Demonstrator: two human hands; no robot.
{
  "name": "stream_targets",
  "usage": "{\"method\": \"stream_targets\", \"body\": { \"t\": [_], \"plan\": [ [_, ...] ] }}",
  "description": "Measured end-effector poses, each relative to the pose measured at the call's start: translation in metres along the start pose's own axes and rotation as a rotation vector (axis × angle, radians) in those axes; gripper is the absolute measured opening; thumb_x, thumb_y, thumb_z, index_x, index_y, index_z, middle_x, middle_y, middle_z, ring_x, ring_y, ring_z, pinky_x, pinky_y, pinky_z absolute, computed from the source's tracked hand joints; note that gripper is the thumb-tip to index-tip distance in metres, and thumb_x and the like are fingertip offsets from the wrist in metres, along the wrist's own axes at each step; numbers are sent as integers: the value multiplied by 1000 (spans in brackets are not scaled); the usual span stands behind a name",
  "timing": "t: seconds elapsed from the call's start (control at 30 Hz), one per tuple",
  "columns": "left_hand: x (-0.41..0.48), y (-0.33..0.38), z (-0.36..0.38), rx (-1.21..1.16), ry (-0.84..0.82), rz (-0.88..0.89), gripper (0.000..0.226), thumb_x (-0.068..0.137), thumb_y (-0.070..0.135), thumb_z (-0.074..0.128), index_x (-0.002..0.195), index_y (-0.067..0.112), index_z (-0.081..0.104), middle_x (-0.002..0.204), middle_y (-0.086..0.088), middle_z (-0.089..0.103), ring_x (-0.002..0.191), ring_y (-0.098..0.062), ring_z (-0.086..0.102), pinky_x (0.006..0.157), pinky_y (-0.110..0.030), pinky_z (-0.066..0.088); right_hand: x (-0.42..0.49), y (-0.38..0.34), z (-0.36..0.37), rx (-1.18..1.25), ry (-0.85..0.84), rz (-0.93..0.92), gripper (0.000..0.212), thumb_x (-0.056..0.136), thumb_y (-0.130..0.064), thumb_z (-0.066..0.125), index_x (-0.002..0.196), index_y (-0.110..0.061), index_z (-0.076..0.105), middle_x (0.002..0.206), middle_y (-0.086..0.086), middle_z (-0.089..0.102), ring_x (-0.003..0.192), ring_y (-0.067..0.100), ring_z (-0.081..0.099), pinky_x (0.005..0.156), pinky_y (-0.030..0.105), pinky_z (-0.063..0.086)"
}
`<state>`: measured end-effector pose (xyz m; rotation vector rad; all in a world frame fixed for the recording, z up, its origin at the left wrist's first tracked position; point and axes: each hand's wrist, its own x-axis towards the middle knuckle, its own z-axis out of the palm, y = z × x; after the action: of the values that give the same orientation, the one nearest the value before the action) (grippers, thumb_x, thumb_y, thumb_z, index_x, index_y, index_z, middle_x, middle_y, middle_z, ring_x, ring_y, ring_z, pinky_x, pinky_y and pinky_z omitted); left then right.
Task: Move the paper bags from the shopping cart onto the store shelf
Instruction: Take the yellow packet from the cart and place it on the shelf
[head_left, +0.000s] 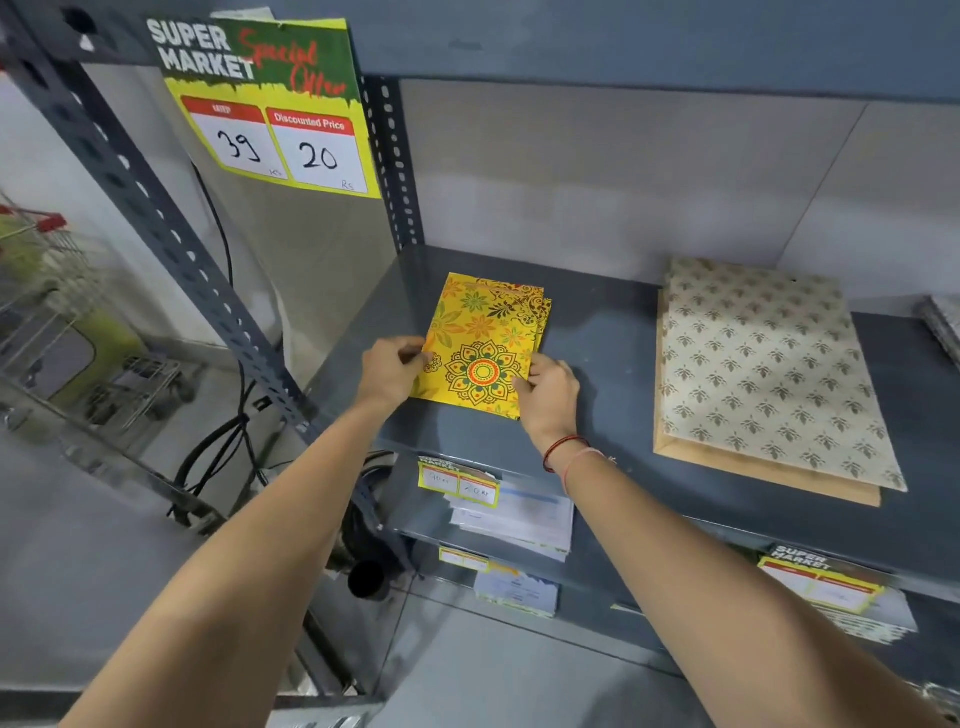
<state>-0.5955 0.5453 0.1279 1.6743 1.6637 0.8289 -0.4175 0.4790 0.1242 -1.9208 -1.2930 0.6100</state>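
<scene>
Two hands, left hand (390, 370) and right hand (549, 388), are clenched in a grip on the yellow paper bags (483, 345), laid flat on the store shelf (613, 374), probably so the stack is squared.

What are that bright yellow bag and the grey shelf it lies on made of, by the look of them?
The yellow bag looks like printed paper with a slight sheen: it lies thin and flat with crisp edges, held at both sides by the left hand and right hand. The shelf looks like grey painted metal, matte and a little scuffed; its punched upright suggests steel angle.
</scene>
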Motion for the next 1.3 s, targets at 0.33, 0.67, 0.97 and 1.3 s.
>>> {"method": "stream_targets", "body": {
  "t": [0.33, 0.67, 0.97, 1.3],
  "plan": [
    [-5, -4, -29, 135, -379, 160, 42, 84, 25, 69, 124, 11, 62, 118, -6, 69, 105, -16, 65, 85, -11, 47, -23, 13, -4, -43, -160, -150, 59, 76, -34, 76, 123, -3, 62, 139, 17, 53, 124, 29, 54, 106, 34, 42],
    [6, 3, -28, 489, -391, 201, 57, 60, 10, 85, 112, 6, 64, 104, -16, 73, 101, -31, 66, 92, -45, 51, -20, 6, -2, -239, -177, -209, 46, 79, -28, 74, 117, -5, 65, 115, 18, 65, 104, 36, 61, 88, 40, 49],
    [3, 16, -28, 636, -358, 197, 30, 60, 11, 82, 87, 6, 69, 86, -20, 73, 85, -34, 68, 78, -40, 56, -22, 5, -2, -267, -188, -224, 41, 82, -23, 71, 115, -1, 64, 115, 19, 63, 104, 36, 60, 88, 40, 48],
    [-39, 38, 0, 634, -130, 255, 52, 85, 13, 62, 134, 11, 49, 129, -20, 55, 118, -40, 52, 95, -46, 48, -47, 27, -43, -106, -40, -257, 42, 86, -31, 66, 119, -5, 62, 117, 14, 64, 107, 31, 60, 87, 38, 50]
  ]
}}
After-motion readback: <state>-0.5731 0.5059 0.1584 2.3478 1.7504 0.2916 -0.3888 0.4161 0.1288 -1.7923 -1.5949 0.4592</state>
